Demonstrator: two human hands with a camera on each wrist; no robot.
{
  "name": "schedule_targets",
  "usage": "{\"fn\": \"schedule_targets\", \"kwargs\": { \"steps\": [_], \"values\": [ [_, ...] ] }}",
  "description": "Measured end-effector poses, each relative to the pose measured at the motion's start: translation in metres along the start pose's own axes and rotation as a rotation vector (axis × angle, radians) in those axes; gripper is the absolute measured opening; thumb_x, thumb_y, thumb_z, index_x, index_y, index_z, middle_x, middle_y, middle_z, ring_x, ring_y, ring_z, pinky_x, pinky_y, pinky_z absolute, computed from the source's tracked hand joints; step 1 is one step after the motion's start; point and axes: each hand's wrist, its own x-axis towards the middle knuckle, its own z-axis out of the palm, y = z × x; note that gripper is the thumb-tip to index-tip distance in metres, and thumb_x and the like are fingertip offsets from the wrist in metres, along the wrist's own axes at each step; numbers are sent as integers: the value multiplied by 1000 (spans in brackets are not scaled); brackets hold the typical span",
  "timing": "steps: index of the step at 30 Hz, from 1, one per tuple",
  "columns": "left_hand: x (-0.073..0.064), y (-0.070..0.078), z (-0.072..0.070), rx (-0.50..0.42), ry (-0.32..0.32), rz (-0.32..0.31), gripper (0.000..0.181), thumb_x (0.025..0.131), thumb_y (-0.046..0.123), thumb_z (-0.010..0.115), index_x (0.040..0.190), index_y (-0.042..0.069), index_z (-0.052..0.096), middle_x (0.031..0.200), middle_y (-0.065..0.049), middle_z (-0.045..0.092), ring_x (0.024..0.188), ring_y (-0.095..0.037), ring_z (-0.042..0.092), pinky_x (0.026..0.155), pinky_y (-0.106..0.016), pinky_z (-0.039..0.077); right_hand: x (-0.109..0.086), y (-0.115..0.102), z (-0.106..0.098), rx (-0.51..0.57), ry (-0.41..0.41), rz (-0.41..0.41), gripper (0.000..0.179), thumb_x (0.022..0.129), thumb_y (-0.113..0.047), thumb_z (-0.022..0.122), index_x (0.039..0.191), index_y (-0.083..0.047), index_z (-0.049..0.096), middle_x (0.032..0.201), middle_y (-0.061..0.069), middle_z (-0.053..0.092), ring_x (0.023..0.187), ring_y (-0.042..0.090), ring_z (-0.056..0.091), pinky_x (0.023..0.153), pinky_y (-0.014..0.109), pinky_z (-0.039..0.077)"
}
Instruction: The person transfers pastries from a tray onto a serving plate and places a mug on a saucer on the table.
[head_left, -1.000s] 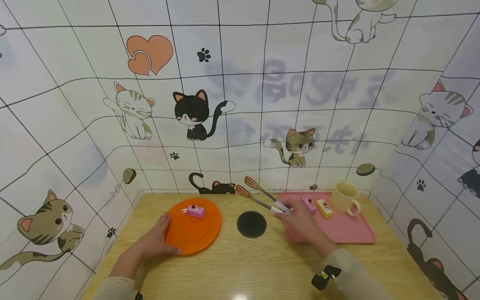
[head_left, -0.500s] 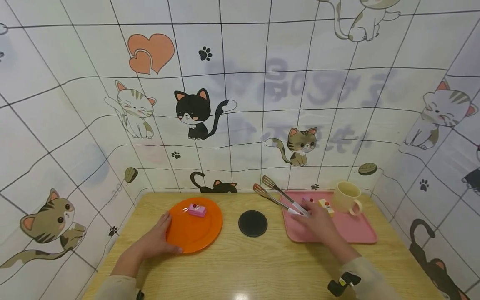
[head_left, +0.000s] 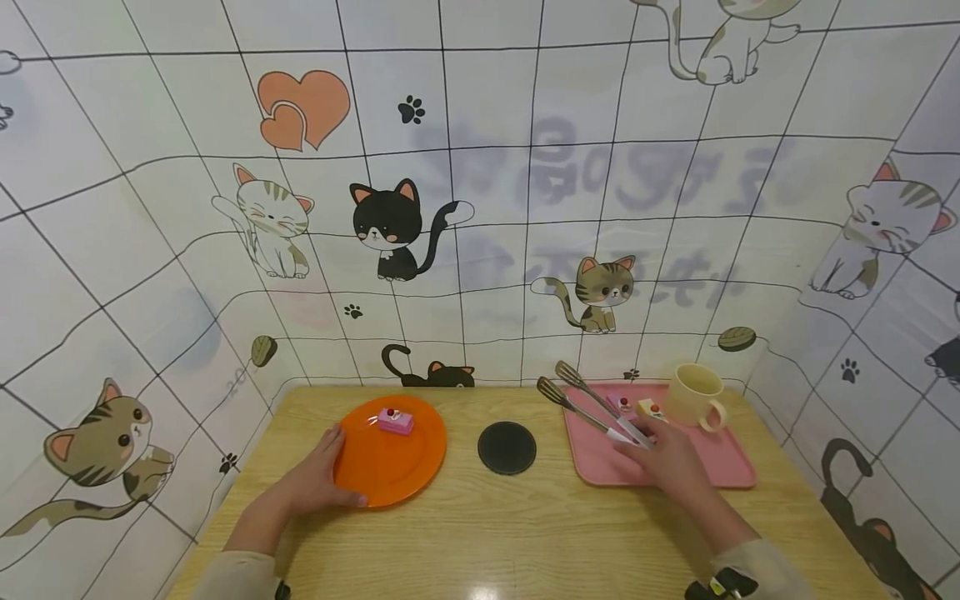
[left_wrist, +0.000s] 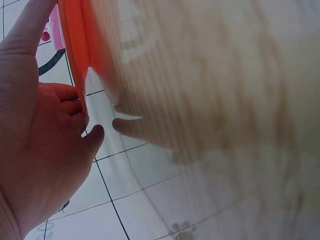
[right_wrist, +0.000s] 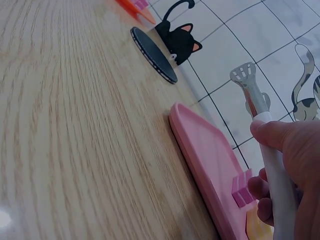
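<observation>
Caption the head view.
Left hand touching round orange plate, right hand holding white-handled metal tongs over pink rectangular tray.

Your white-handled tongs [right_wrist: 273, 167] look like shiny metal, your round orange plate [head_left: 390, 464] glossy plastic, your rectangular pink tray [head_left: 701, 463] smooth plastic, your pale wood-grain worktop [head_left: 457, 542] polished.

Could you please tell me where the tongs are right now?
In the head view, the tongs are right of centre, held in the right hand above the left part of the pink tray, with the black disc to their left.
</observation>
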Motion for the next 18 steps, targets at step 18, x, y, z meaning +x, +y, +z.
{"fn": "schedule_targets", "kwargs": {
  "steps": [18],
  "values": [
    [0, 2, 0, 25, 8, 1, 141, 75, 54, 99, 170, -14, 19, 178, -36, 11, 164, -58, 12, 128, -71, 23, -12, 35, -34, -89, 50, -14, 58, 94, -51, 89, 129, -7, 74, 120, 17, 75, 102, 34, 62, 80, 45, 47]
  ]
}}
